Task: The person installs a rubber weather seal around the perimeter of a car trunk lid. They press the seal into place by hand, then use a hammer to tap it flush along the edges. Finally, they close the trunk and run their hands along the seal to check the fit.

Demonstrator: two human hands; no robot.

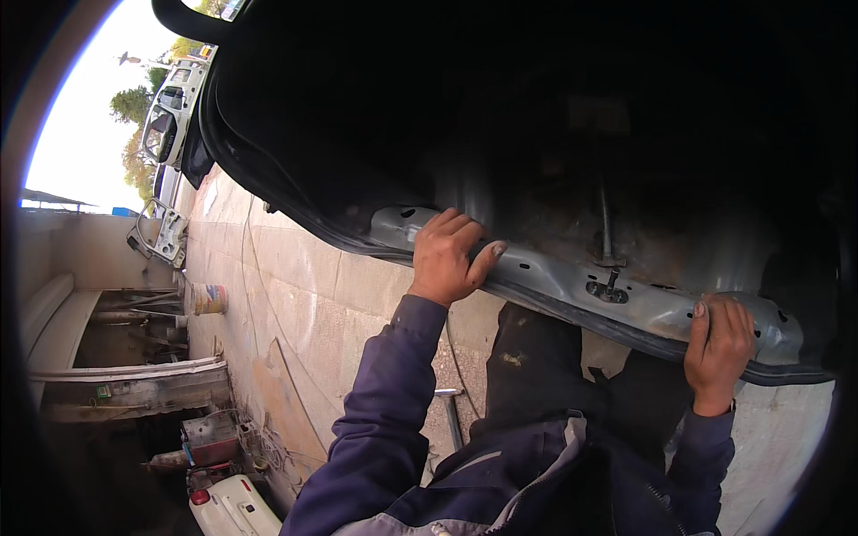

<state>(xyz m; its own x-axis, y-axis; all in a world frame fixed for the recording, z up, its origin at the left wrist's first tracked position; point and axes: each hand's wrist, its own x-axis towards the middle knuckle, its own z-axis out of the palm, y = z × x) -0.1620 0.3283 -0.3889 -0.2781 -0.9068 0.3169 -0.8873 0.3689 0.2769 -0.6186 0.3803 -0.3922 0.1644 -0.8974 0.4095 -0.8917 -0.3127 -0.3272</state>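
Before me is the open trunk of a car, its inside mostly dark. A bare grey metal trunk sill [559,277] runs along its near edge, bordered by a black rubber seal [585,323]. My left hand [450,257] is curled over the sill's left part, thumb pointing right. Toward the right end, my right hand [722,347] also wraps over the sill, thumb up. Between them sits the trunk latch [609,289] in an oval recess. The undersides of both grips are hidden.
A T-shaped metal tool [452,415] stands or lies by my left leg. Leftward on the paved floor are a thin flat board [288,393], a cable, a bucket [207,298] and a loose car door [163,234]. A white panel with a red lamp [234,507] is at the lower left.
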